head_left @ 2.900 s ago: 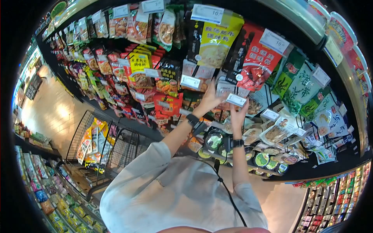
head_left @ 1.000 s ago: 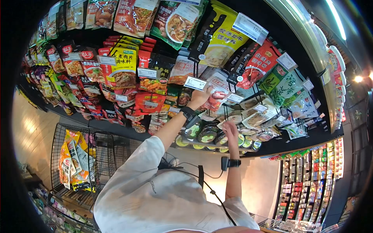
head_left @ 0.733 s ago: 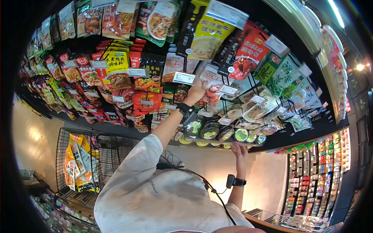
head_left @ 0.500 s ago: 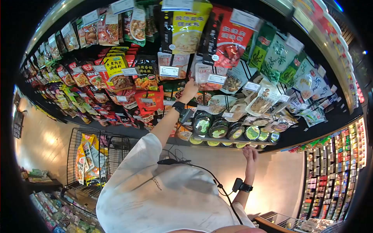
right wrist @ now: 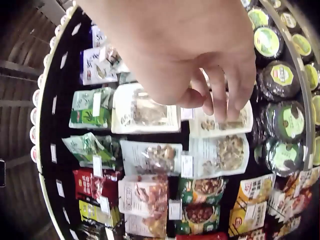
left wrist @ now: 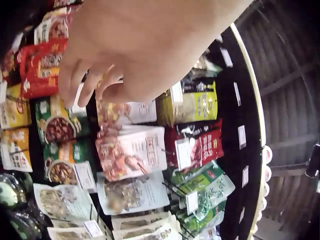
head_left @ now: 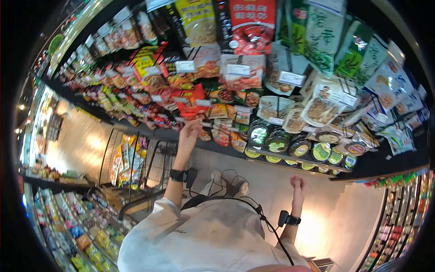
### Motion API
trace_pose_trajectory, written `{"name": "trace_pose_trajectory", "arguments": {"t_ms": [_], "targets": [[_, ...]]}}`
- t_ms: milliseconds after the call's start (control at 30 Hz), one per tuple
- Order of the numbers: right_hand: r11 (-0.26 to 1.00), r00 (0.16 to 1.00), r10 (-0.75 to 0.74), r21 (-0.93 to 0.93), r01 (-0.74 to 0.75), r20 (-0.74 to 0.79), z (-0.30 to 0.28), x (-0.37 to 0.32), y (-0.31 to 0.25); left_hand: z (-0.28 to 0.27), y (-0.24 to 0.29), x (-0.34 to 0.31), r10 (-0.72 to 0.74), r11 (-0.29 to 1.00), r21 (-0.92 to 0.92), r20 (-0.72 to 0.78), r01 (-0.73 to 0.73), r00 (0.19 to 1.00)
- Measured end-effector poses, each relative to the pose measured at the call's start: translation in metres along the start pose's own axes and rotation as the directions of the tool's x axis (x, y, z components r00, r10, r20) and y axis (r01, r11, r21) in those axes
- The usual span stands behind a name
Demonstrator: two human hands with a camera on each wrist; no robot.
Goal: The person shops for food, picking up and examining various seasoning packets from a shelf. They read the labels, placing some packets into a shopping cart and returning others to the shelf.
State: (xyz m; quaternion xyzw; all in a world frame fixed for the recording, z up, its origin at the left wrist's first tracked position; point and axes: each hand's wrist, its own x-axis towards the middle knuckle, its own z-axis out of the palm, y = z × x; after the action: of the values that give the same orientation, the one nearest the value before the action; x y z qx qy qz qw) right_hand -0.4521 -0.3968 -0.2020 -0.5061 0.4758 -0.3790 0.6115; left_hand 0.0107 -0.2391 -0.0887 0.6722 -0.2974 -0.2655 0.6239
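My left hand [head_left: 189, 131] is in front of the shelf, just below a red seasoning packet [head_left: 190, 99] in the head view. Its fingers are loosely bent, and nothing shows between them in the left wrist view, where the hand [left wrist: 145, 45] covers part of the display. Lower and to the right, my right hand [head_left: 297, 182] hangs apart from the goods with relaxed fingers, holding nothing. A pinkish-white packet with a meat picture [head_left: 242, 79] hangs on its hook behind a price tag. Beside it is a pale bag of dried mushrooms [head_left: 283, 70].
Round dark packs with green labels [head_left: 277, 143] line the bottom ledge. A wire shopping cart [head_left: 156, 156] stands at the left, with yellow and orange packets [head_left: 129, 161] in it. Cables hang in front of the body, above the tiled floor [head_left: 258, 177].
Both hands were at the pinkish-white packets earlier. The right hand dropped away first; the left then let go and moved down and left. The packet stays on its hook.
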Motion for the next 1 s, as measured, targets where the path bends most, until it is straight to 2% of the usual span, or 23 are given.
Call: {"name": "trace_pose_trajectory", "arguments": {"t_ms": [33,100,133,167,200,233,300,333,400,433,467,567,700,800,833,933,1000], "targets": [[1.0,0.998,0.005,0.001,-0.006,0.06,0.012,0.011,0.007,-0.012,0.007,-0.024,-0.04,0.999,-0.006,-0.119,0.04,0.992],[0.999,0.984,-0.003,-0.051,0.013,0.177,0.053,0.027,-0.008,-0.051,0.01,-0.062,-0.057,0.998,0.013,-0.241,0.062,0.969],[0.996,0.961,-0.046,-0.056,0.063,0.272,0.074,0.036,-0.007,-0.073,0.008,-0.083,-0.08,0.997,-0.003,-0.309,0.083,0.948],[0.992,0.926,-0.091,-0.054,0.118,0.366,0.098,0.047,-0.003,-0.093,0.009,-0.105,-0.039,0.998,0.025,-0.35,0.051,0.936],[0.989,0.894,-0.092,-0.065,0.133,0.438,0.126,0.053,-0.004,-0.117,0.001,-0.124,0.011,0.999,0.034,-0.406,0.003,0.914],[0.986,0.857,-0.091,-0.076,0.15,0.507,0.158,0.055,-0.008,-0.138,-0.003,-0.144,-0.021,1.0,0.007,-0.498,0.029,0.867],[0.974,0.758,-0.128,-0.064,0.218,0.639,0.225,0.032,-0.038,-0.172,-0.005,-0.185,-0.068,0.997,-0.016,-0.65,0.076,0.757],[0.96,0.692,-0.141,-0.073,0.27,0.708,0.255,0.015,-0.055,-0.183,-0.001,-0.207,-0.031,0.999,-0.003,-0.696,0.04,0.717],[0.976,0.598,-0.1,-0.037,0.214,0.795,0.315,-0.023,-0.062,-0.212,-0.006,-0.249,0.025,0.999,0.032,-0.755,-0.001,0.655],[0.979,0.524,-0.085,-0.028,0.204,0.848,0.341,-0.039,-0.055,-0.226,-0.003,-0.268,0.004,1.0,-0.004,-0.787,-0.011,0.616],[0.981,0.468,-0.044,-0.05,0.187,0.883,0.368,-0.06,-0.052,-0.239,0.003,-0.287,0.002,0.999,0.03,-0.822,0.04,0.57],[0.978,0.323,0.07,-0.128,0.164,0.944,0.433,-0.134,-0.026,-0.293,-0.003,-0.345,0.069,0.996,0.09,-0.899,0.028,0.433],[0.954,0.092,0.272,-0.281,0.105,0.958,0.509,-0.236,0.013,-0.348,-0.003,-0.419,0.058,0.998,0.046,-0.959,-0.05,0.279],[0.935,-0.086,0.252,-0.219,0.279,0.964,0.554,-0.3,0.015,-0.38,-0.023,-0.462,0.033,0.999,0.028,-0.98,-0.032,0.196],[0.937,-0.122,0.262,-0.222,0.271,0.957,0.566,-0.316,0.014,-0.386,-0.023,-0.473,-0.018,0.999,-0.023,-0.984,-0.027,0.178],[0.919,-0.201,0.285,-0.208,0.336,0.937,0.595,-0.349,0.009,-0.41,-0.039,-0.494,-0.053,0.997,-0.06,-0.987,-0.045,0.15],[0.903,-0.224,0.315,-0.219,0.369,0.922,0.611,-0.357,0.019,-0.424,-0.05,-0.502,-0.046,0.999,-0.047,-0.994,-0.015,0.104]]}}
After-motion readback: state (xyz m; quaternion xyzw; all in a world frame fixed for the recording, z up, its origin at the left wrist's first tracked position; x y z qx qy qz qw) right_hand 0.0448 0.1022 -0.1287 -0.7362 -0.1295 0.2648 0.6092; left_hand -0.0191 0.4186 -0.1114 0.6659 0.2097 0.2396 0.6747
